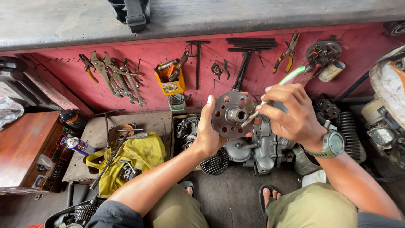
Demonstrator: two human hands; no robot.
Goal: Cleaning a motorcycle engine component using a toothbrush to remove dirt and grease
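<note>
Above engine case [257, 147], left hand [207, 135] gripping hub [232, 115]

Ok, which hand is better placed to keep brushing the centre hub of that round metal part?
The right hand. It already grips the green-handled toothbrush with the bristle end at the hub of the round perforated metal disc. The left hand is occupied gripping the disc's edge, holding it up.

You get soft, even daylight, a sharp centre, faint shadows, and wide-angle bending at the frame's edges.
</note>
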